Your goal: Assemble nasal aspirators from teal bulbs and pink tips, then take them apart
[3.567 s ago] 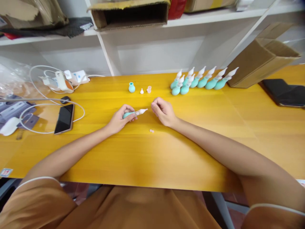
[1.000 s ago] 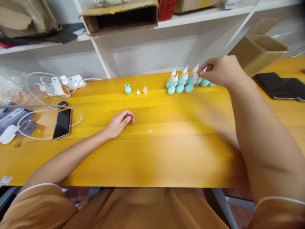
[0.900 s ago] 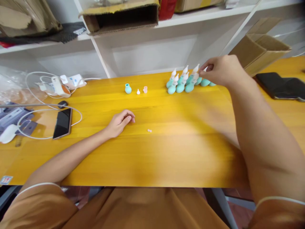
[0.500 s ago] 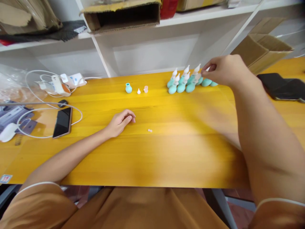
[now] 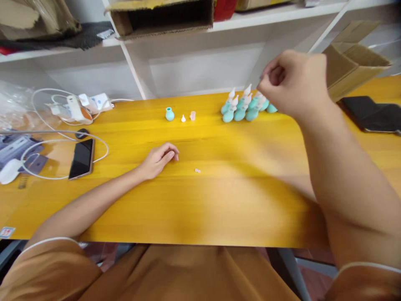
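Right hand point(image 5: 294, 81), loosely curled and holding nothing visible, hovers over teal bulbs point(image 5: 242, 108); a careless brush could topple them. Left hand point(image 5: 158, 159) rests empty, half-curled on table point(image 5: 219, 200).

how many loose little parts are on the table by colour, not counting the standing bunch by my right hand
teal: 1, the teal bulb
white: 1, the white tip
pink: 2, the pink cup and the pink bit
total: 4
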Demonstrator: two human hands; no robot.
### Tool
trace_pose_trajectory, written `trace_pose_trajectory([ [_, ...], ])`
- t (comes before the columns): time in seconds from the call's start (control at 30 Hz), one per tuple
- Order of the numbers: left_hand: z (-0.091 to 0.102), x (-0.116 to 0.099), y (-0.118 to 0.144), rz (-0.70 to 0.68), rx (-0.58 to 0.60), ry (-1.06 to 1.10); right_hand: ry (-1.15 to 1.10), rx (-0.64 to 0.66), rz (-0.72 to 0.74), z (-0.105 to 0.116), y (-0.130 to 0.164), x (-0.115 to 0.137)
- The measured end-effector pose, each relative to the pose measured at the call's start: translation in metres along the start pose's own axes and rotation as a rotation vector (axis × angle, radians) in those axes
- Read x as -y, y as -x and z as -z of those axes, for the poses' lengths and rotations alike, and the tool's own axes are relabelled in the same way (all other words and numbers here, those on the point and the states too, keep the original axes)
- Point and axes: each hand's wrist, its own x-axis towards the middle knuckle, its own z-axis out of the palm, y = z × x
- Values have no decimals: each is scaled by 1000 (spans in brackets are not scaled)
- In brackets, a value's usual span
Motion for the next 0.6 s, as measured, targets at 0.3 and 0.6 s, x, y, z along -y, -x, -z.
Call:
trace_pose_trajectory([
  [0.3,-1,-2,-1,-15,8,-26,-160,318,458,-75,15,61],
  [0.6,-2,-5,-2,-27,42,-79,66,495,495,-134,-29,119],
])
